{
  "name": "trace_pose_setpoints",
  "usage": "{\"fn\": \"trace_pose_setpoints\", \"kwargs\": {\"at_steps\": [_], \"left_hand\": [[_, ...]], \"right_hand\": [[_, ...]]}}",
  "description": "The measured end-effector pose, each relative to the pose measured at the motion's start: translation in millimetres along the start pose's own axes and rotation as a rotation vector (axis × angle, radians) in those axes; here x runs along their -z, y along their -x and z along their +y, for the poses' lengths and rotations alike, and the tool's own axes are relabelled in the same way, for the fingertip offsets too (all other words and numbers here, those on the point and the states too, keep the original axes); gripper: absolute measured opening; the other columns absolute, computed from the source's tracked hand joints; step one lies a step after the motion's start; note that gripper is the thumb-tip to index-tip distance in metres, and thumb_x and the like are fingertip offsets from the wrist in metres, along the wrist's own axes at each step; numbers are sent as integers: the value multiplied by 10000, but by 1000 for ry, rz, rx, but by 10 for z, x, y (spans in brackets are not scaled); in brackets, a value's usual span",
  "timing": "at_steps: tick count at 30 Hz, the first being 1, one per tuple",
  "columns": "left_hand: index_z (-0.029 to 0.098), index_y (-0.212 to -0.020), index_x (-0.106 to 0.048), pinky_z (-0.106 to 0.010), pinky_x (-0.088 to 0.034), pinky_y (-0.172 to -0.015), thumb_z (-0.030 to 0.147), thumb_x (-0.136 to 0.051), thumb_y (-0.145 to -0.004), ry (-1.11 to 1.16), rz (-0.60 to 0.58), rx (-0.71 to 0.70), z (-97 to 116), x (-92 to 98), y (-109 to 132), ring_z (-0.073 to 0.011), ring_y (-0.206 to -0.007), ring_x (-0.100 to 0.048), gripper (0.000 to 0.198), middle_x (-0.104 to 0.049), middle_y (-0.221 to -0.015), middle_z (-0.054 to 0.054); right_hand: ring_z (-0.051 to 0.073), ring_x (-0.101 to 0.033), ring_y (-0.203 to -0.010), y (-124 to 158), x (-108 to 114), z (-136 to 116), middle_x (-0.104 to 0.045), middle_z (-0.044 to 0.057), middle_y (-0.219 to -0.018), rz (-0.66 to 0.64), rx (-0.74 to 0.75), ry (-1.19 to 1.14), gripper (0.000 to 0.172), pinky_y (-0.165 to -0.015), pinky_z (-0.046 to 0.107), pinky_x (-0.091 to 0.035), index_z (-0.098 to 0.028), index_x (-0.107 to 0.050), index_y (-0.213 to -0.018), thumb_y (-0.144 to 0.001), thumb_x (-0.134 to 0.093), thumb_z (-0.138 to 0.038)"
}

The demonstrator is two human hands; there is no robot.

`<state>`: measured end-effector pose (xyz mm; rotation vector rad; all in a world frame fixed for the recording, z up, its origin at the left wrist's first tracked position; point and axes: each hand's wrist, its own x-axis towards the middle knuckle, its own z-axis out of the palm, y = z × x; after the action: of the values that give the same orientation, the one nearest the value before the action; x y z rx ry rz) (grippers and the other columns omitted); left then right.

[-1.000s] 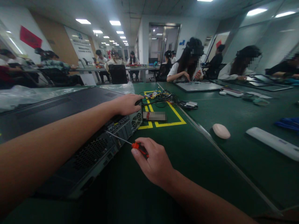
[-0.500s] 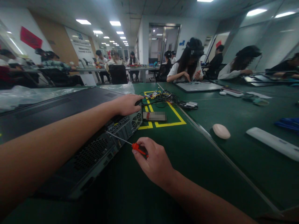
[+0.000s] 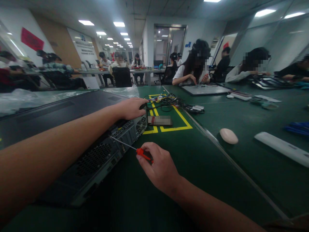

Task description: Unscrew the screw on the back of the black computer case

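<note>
Right grip [image 3: 160,166] tight around one red screwdriver [image 3: 140,151]; left grip [image 3: 132,108], closure unclear, atop one computer case [image 3: 84,100].

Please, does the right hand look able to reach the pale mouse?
Probably yes: no object seems to stand between the right hand and the pale mouse, but that hand holds a red screwdriver.

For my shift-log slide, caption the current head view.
Left hand on the computer case, right hand holding a red-handled screwdriver to its rear panel.
</note>
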<state>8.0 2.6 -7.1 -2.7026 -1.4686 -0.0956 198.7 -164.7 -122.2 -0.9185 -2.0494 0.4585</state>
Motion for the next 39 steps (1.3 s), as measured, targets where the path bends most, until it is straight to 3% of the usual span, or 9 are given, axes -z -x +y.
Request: {"fn": "trace_pose_setpoints", "kwargs": {"at_steps": [5, 11, 18, 27, 33, 39], "left_hand": [[138, -1660, -478, -445, -398, -1278, 421, -448, -982, -27, -10, 7, 13, 11, 7, -319, -1487, -569, 735, -593, -1644, -159], [82, -1664, -466, -466, -412, -1266, 420, -463, -951, -20, -17, 6, 52, 40, 22, -352, -1475, -574, 789, -590, -1636, -205], [100, -1675, -454, -400, -388, -1290, 417, -427, -981, -51, -29, 24, 75, 51, 27, -300, -1506, -557, 764, -570, -1666, -168], [74, -1667, -461, -435, -405, -1281, 413, -451, -972, -29, -4, -9, 39, 27, 13, -325, -1490, -572, 773, -577, -1653, -204], [106, -1659, -471, -466, -412, -1271, 402, -463, -961, -21, -18, 1, 35, 31, 13, -340, -1481, -573, 758, -580, -1654, -192], [85, -1659, -469, -491, -418, -1269, 395, -462, -965, -11, -16, -8, 51, 48, 27, -359, -1477, -575, 760, -572, -1656, -214]], "right_hand": [[222, -730, -872, 1, -4, 17, -768, 78, -1017, 29, 16, 17, 116, -781, 344, -560, -194, -666, -1144, -1044, -655, -250], [228, -731, -891, 10, -9, 16, -771, 81, -1031, 30, 16, 33, 129, -798, 352, -564, -195, -675, -1147, -1058, -642, -282], [232, -733, -908, 12, -10, 2, -776, 80, -1038, 27, -1, 46, 150, -804, 351, -562, -198, -693, -1153, -1056, -644, -302], [205, -685, -786, -15, 32, -39, -717, 60, -903, 5, -2, 61, 231, -716, 334, -537, -175, -746, -1070, -1104, -574, -325], [241, -769, -984, 20, -20, 3, -781, 113, -1153, 19, -15, -67, 268, -870, 380, -625, -183, -658, -1280, -1064, -642, -342], [238, -784, -981, 22, -37, 29, -780, 96, -1111, -4, -25, -62, 156, -871, 385, -646, -216, -627, -1185, -1033, -643, -243]]}}
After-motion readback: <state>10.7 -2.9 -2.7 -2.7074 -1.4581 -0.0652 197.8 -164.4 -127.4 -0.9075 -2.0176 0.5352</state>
